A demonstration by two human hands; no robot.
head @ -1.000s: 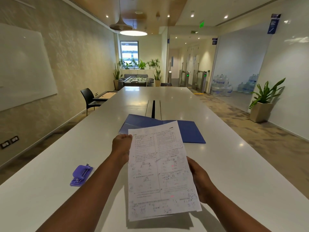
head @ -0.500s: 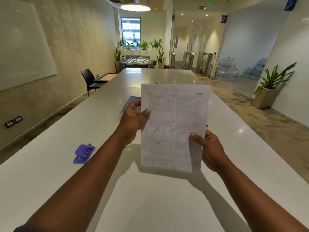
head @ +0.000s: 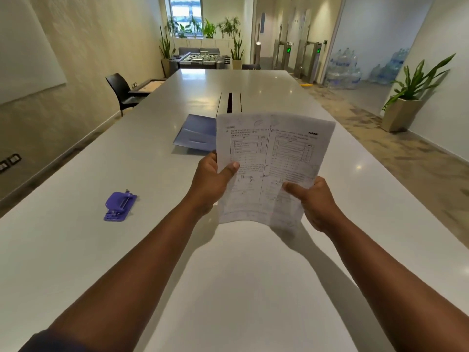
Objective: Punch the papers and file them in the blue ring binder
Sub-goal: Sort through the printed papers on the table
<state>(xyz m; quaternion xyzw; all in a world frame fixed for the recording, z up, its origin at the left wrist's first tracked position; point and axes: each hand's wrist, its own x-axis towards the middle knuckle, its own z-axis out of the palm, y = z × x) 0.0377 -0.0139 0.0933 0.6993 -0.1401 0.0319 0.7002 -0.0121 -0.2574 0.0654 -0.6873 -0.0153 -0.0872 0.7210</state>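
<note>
We hold the papers (head: 269, 163) upright above the white table (head: 253, 288).
Our left hand (head: 210, 181) and right hand (head: 314, 201) pinch their side edges; the blue ring binder (head: 195, 135) lies behind, the purple punch (head: 119, 205) far left.

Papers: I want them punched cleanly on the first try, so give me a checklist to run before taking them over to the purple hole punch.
1. Papers held by both hands: ok, left hand pinches the left edge, right hand the lower right.
2. Sheets squared into one stack: cannot tell, the bottom edge looks blurred and uneven.
3. Purple hole punch within reach: ok, it lies on the white table left of the left forearm, nothing on it.
4. A hand free to work the punch: not ok, both grip the papers.
5. Blue binder ready: it lies open beyond the papers; rings cannot be seen.
</note>
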